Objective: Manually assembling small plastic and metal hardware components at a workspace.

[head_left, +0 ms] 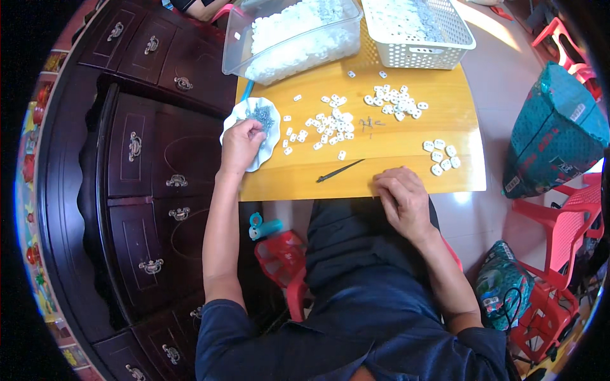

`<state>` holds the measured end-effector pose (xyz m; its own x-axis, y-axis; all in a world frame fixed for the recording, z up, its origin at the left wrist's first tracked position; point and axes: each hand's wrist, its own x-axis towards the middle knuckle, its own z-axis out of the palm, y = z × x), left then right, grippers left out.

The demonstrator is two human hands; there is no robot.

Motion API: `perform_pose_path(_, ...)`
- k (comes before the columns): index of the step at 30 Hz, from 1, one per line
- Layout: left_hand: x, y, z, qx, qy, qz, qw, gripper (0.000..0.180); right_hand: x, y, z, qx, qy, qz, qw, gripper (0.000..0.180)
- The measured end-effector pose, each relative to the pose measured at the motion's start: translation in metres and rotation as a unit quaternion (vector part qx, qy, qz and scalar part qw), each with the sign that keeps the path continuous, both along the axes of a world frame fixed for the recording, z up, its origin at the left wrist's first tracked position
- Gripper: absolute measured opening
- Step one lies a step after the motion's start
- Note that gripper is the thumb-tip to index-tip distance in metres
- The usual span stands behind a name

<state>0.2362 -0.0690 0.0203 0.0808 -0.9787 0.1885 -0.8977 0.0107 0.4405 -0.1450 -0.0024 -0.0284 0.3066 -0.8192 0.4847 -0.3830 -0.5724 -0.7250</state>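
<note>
white and wavy, the dish [271,145] is holding small metal bits [262,116] beneath the left hand [243,145], which is pinching; whether around any, i can't make out. right of the dish, the right hand [405,198] is curling loosely, its hold unclear. a dark tool [332,174] and white pieces [347,118] are also lying right of the dish.

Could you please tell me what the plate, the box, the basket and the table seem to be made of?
Plate: white, smooth, probably plastic or ceramic; its wavy rim fits either.
Box: likely clear, shiny plastic; its white contents show through.
Basket: pale plastic, likely moulded, given its regular holes.
Table: varnished wood or laminate, perhaps; its yellow-brown top catches the light.
</note>
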Motion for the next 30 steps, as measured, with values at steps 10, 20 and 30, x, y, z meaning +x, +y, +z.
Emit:
perform_pose_path(10,0.007,0.001,-0.001,0.047,-0.013,0.019,0.999,0.012,0.000,-0.001,0.002,0.005,-0.009,0.011,1.000,0.015)
perform_pose_path(20,-0.009,0.003,0.002,0.030,-0.119,-0.011,0.992,0.005,-0.002,0.000,0.002,-0.001,0.001,0.000,1.000,0.015)
perform_pose_path(30,-0.160,0.005,0.004,-0.008,0.067,-0.182,0.981,0.011,-0.002,-0.001,-0.002,-0.018,-0.026,0.007,0.999,0.015)
